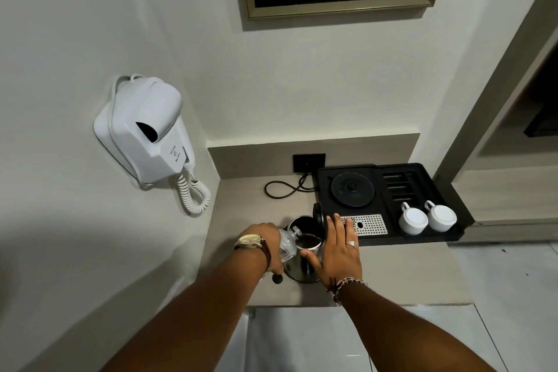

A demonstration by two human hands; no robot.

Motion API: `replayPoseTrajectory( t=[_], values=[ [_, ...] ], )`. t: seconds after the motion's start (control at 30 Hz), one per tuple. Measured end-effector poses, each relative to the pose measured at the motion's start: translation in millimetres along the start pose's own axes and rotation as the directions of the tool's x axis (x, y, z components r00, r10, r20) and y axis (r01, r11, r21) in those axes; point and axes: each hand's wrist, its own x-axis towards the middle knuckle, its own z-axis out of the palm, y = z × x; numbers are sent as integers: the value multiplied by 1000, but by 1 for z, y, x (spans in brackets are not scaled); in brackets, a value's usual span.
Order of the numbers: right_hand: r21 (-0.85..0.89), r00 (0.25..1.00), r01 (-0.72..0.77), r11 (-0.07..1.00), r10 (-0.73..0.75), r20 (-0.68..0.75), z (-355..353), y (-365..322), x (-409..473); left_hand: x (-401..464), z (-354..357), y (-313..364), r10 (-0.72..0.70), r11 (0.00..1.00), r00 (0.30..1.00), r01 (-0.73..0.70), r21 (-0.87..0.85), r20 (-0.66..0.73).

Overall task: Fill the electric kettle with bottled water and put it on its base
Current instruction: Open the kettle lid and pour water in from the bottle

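**Head view: bottle tipped over an open kettle on the counter**

The beige stone-look counter (392,275) carries a black plastic tray (453,190) with the round black kettle base (352,189) and 2 white ceramic cups (427,217). The steel electric kettle (303,260) stands just left of the tray, off its base, lid up. The right hand (338,246) lies spread against its side. The left hand (265,243) grips a clear plastic water bottle (288,246), neck tilted over the opening.

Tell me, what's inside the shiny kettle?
The kettle has its lid flipped open. Inside looks dark, with the neck of a clear bottle tipped over the opening by the left hand. How much water is inside cannot be seen.
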Motion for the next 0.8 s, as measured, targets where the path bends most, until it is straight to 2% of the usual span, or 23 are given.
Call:
replayPoseTrajectory(
  t=[0.37, 0.8],
  values=[
    [-18, 1000, -2, 1000, 2, 5, -1, 0, 0, -2, -13, 13, 40, 977, 994, -61, 207, 101],
    [-12, 1000, 4, 1000, -4, 1, -2, 0, -1, -1, -13, 10, -20, 985, 992, -2, 172, 124]
  ],
)
